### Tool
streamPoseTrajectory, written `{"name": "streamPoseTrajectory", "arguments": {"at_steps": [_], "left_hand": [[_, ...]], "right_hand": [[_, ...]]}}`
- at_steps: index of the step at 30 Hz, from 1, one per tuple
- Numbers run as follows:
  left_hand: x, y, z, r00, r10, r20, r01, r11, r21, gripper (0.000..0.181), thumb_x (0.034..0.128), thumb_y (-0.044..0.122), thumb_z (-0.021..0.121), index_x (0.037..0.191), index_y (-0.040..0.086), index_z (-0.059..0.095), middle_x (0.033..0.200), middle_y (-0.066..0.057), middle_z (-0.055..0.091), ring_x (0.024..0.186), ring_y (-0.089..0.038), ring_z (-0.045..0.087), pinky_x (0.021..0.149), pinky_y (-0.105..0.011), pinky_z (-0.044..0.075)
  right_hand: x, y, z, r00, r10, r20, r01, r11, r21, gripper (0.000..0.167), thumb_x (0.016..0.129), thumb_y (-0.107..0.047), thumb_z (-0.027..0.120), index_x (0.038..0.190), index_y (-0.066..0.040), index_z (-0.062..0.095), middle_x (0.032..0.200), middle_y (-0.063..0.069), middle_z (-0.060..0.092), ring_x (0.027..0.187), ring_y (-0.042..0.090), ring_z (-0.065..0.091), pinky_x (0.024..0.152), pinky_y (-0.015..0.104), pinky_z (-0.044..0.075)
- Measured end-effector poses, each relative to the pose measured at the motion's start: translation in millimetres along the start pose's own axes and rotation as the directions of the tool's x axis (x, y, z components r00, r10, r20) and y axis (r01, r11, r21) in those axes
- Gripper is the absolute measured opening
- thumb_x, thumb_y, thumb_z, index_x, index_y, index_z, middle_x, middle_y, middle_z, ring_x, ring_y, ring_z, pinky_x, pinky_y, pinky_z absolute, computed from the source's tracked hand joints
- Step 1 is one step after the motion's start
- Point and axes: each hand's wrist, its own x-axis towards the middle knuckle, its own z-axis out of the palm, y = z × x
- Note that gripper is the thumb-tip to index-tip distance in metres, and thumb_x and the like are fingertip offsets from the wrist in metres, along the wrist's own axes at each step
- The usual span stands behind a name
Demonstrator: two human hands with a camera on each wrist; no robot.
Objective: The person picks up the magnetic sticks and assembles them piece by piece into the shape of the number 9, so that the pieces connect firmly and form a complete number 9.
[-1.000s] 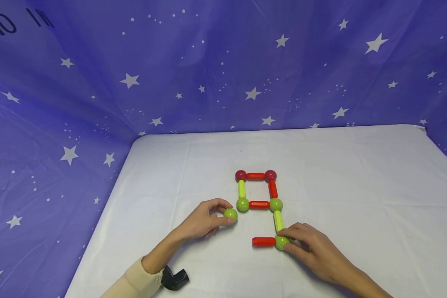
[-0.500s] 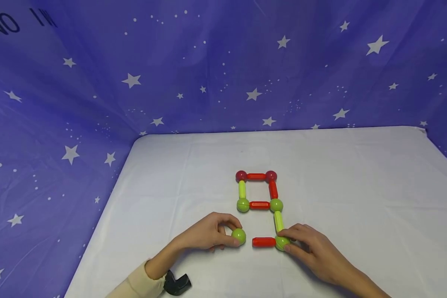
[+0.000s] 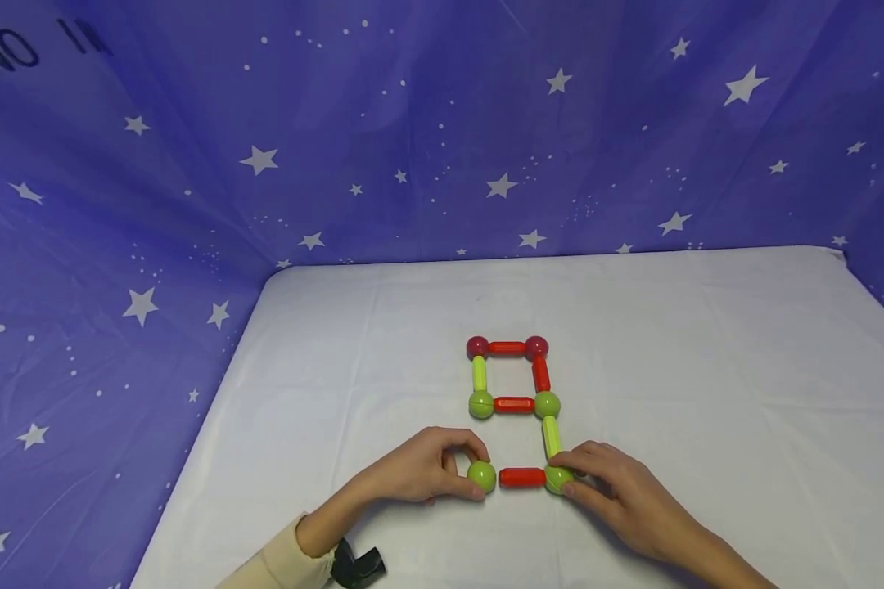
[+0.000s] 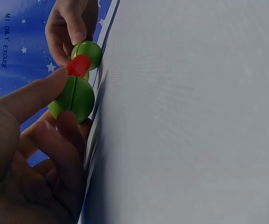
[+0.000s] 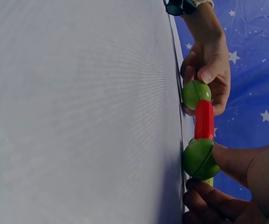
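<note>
Between thumb and fingers, my left hand (image 3: 427,468) pinches a loose green ball (image 3: 481,476), just left of the free end of a red stick (image 3: 521,478). A narrow gap appears between ball and stick in the head view. At the stick's other end, my right hand (image 3: 626,495) pinches another green ball (image 3: 557,478). From that ball a yellow-green stick (image 3: 552,438) runs up to a green ball (image 3: 547,405) at the corner of a square. Red balls (image 3: 477,348) form the square's far corners, joined by red sticks and one yellow-green stick (image 3: 479,374).
A white cloth-covered table (image 3: 670,368) lies under everything. Behind it and to the left hangs a purple-blue curtain (image 3: 412,123) with white stars. A black strap-like piece (image 3: 359,566) sits at my left wrist, by the cream sleeve (image 3: 283,560).
My left hand has brought its green ball toward me and to the right, from beside the square to the red stick's free end. My right hand has stayed on its ball.
</note>
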Motion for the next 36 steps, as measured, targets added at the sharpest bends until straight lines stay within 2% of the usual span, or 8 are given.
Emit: {"name": "streamPoseTrajectory", "arguments": {"at_steps": [11,24,36], "left_hand": [[2.6,1.0,1.2,0.999,0.034,-0.012,-0.032,0.994,0.104,0.032,0.0819,0.018,0.082,0.111,0.019,0.069,0.096,0.011,0.062,0.055,-0.003,0.051,0.053,-0.019,0.042],[3.0,2.8,1.8,1.0,-0.003,-0.023,0.005,0.995,0.101,0.032,0.0832,0.019,0.081,0.112,0.019,0.068,0.095,0.01,0.062,0.057,-0.004,0.051,0.054,-0.019,0.041],[2.6,2.7,2.0,1.0,-0.011,-0.016,0.013,0.995,0.1,0.031,0.0841,0.02,0.08,0.113,0.019,0.068,0.097,0.01,0.062,0.059,-0.004,0.052,0.056,-0.019,0.043]], "right_hand": [[-0.5,-1.5,-0.3,1.0,0.022,0.005,-0.022,1.0,-0.021,0.028,0.095,-0.035,0.065,0.122,-0.026,0.067,0.109,-0.02,0.061,0.098,0.005,0.056,0.084,0.032,0.051],[-1.2,-1.2,1.5,0.999,-0.02,-0.048,0.019,1.0,-0.013,0.027,0.094,-0.032,0.068,0.12,-0.026,0.068,0.112,-0.019,0.064,0.102,0.006,0.06,0.084,0.032,0.051],[-0.7,-1.5,0.4,1.0,0.015,-0.014,-0.015,1.0,0.001,0.027,0.094,-0.034,0.067,0.121,-0.026,0.068,0.111,-0.019,0.063,0.101,0.005,0.058,0.085,0.031,0.051]]}}
